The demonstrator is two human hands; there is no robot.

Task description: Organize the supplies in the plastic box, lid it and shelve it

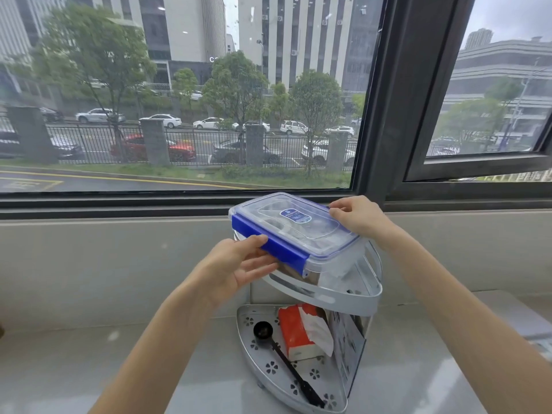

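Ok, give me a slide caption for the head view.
Both hands, left and right, set the lidded plastic box onto the corner rack's top tier.

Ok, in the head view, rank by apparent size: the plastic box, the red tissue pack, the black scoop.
1. Plastic box, clearly largest, though nearest the camera.
2. Red tissue pack.
3. Black scoop: longer than the pack but far slimmer, so this order is unsure.
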